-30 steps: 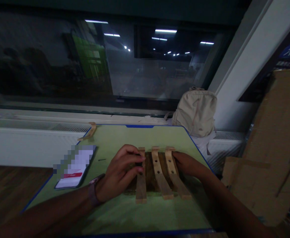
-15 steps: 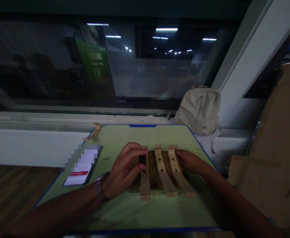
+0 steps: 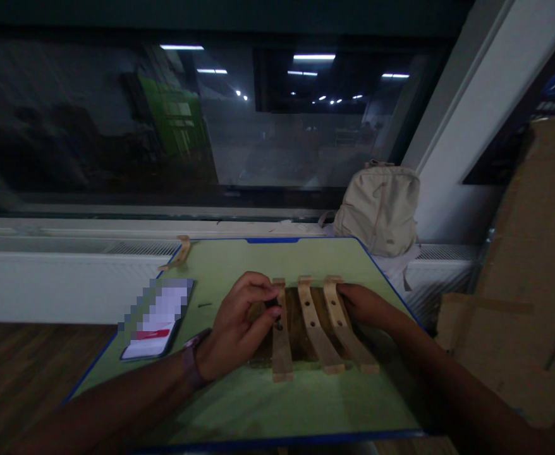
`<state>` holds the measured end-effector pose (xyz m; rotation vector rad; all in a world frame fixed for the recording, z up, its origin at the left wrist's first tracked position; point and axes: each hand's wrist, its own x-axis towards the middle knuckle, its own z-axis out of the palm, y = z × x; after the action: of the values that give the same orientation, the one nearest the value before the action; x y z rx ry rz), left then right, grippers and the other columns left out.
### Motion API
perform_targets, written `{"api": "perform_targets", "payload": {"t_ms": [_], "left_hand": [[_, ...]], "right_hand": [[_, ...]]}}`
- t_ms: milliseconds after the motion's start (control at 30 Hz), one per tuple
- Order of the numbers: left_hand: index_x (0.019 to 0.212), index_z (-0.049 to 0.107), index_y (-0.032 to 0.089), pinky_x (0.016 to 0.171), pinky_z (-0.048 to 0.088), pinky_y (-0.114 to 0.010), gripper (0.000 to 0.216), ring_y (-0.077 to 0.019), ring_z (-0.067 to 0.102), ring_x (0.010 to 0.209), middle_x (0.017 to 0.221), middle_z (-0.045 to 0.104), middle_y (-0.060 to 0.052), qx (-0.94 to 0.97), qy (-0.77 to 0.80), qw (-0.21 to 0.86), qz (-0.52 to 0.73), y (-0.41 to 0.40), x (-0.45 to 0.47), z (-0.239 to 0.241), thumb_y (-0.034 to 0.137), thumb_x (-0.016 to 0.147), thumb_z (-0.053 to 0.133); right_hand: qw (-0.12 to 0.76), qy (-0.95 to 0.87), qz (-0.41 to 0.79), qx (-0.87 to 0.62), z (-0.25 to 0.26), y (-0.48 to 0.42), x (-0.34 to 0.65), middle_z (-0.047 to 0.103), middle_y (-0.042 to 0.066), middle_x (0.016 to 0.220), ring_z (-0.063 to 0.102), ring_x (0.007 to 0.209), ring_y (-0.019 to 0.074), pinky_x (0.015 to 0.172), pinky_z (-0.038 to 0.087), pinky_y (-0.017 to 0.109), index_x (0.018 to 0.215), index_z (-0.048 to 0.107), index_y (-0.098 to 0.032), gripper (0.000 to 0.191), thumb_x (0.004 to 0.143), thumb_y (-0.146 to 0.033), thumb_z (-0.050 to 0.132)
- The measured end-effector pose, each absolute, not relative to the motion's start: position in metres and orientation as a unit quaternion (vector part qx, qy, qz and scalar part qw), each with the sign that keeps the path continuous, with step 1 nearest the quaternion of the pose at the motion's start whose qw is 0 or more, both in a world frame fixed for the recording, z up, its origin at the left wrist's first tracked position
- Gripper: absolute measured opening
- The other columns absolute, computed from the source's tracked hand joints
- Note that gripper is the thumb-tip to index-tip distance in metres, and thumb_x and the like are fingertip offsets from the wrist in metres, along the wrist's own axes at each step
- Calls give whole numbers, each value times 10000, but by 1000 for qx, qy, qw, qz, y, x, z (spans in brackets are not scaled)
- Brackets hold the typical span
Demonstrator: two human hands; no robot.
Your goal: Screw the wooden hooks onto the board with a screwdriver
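Observation:
A brown wooden board [image 3: 298, 328] lies on the table with three pale, curved wooden strips across it. The left strip [image 3: 282, 357], middle strip [image 3: 323, 347] and right strip [image 3: 351, 338] each show dark round holes. Over the upper part of the left strip, my left hand [image 3: 239, 325] pinches a small dark piece [image 3: 272, 304] between thumb and fingertips, just above a hole. Its exact kind is too dim to tell. My right hand [image 3: 365, 306] grips the right end of the board beside the right strip; its fingertips are hidden.
On the left of the green table [image 3: 353, 411] lies a phone [image 3: 157, 322]. A thin dark screw-like piece [image 3: 204, 305] lies right of it. Another curved wooden strip [image 3: 179, 254] rests at the far left corner. A backpack [image 3: 379, 208] stands behind; cardboard [image 3: 509, 284] is at right.
The board and its strips have shifted slightly right. My left fingertips have closed nearer together around the dark piece, above the left strip. My right hand keeps its hold.

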<state>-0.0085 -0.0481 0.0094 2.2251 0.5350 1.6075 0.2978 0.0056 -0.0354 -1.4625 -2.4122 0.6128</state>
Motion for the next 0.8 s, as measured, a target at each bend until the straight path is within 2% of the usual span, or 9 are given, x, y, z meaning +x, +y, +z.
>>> {"api": "perform_targets", "payload": {"t_ms": [167,300,433,567,667,800], "left_hand": [[1193,576,233,819,507,-296,347,-159,598,988,1061,581,-53,781,181,182,569,-48,-7,8,21,918,583],[1189,581,227,838,512,-300,348,-159,601,999,1067,586,-59,781,173,184,571,-47,-7,7,15,913,591],[1196,589,221,857,524,-301,324,-161,610,1009,1069,608,-65,783,174,166,573,-47,-7,8,42,927,588],[1269,582,212,910,540,-339,314,-181,638,1055,1092,667,-85,790,220,140,556,-48,-7,9,97,993,488],[1325,550,222,934,546,-343,334,-178,665,1065,1125,691,-82,784,244,167,546,-50,-7,7,131,1022,445],[1318,545,222,934,540,-337,321,-189,667,1082,1134,684,-93,781,227,206,544,-51,-6,1,145,1014,477]], "right_hand": [[141,-827,217,-498,-33,4,296,751,177,1240,739,1024,322,940,546,432,1128,771,-146,382,877,-211,490],[119,-822,200,-520,-32,6,295,770,174,1193,748,982,313,918,553,411,1102,780,-143,379,878,-187,478],[111,-821,193,-525,-33,9,294,785,175,1142,747,991,312,912,548,396,1052,788,-141,362,868,-171,478],[123,-823,186,-522,-36,10,296,790,167,1133,746,991,309,913,545,395,1002,790,-149,336,856,-174,489],[123,-823,185,-523,-37,10,296,795,161,1113,748,966,302,898,547,396,1025,786,-149,336,871,-184,489],[108,-823,182,-527,-37,11,296,784,185,1139,749,978,308,895,546,393,1075,776,-123,351,889,-185,485]]}}
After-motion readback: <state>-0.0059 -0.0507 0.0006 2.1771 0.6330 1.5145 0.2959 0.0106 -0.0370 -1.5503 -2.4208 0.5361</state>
